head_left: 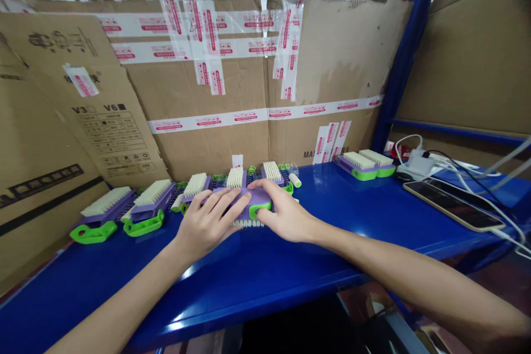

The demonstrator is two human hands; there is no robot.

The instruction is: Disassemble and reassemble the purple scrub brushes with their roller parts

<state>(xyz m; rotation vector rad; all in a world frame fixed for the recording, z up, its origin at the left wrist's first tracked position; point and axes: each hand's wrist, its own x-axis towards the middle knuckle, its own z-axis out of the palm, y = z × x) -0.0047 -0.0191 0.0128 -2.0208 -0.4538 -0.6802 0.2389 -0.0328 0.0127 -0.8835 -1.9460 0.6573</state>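
Note:
Between my two hands is a purple scrub brush (259, 196) with a green end piece (258, 211), its pale bristles facing down just above or on the blue table. My left hand (209, 222) lies over its left part with fingers bent across the top. On the other side my right hand (286, 211) grips the green end, thumb low and fingers on top. Behind them, a row of similar brushes (271, 171) lies bristles up. Two more at the left (151, 194) have green end pieces (144, 225) hanging loose or tilted in front.
The blue table (323, 254) backs onto taped cardboard panels (232, 83). At the right sit two brushes (365, 163), a phone (452, 204) and a tangle of white cables (452, 166). A blue metal post (409, 55) rises there. A white cylinder (295, 180) lies behind my right hand.

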